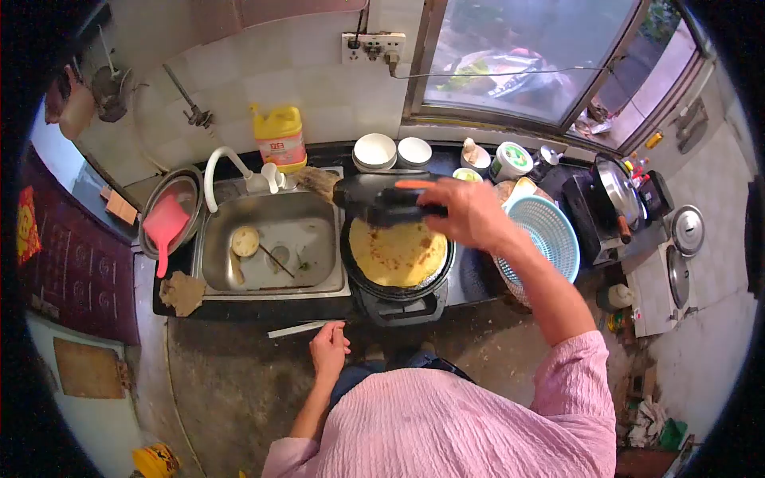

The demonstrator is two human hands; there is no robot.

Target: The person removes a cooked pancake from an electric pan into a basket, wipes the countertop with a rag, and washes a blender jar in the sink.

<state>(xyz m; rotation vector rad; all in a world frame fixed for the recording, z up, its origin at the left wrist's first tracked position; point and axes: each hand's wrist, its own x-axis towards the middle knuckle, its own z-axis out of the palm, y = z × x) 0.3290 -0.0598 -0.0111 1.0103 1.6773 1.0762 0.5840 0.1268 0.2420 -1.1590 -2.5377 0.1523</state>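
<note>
My right hand is closed on the handle of the black lid of an electric griddle, an orange strip showing by my fingers. The lid is tilted up over the back of the griddle. Beneath it lies a round yellow flatbread with brown spots, filling most of the black pan. My left hand is low in front of the counter edge, fingers curled around a long, flat, pale strip. That strip points left, and its exact kind is unclear.
Left of the griddle is a steel sink with a ladle in it and a white faucet. A blue basket stands to the right. White bowls and a yellow jug line the wall; a stove is farther right.
</note>
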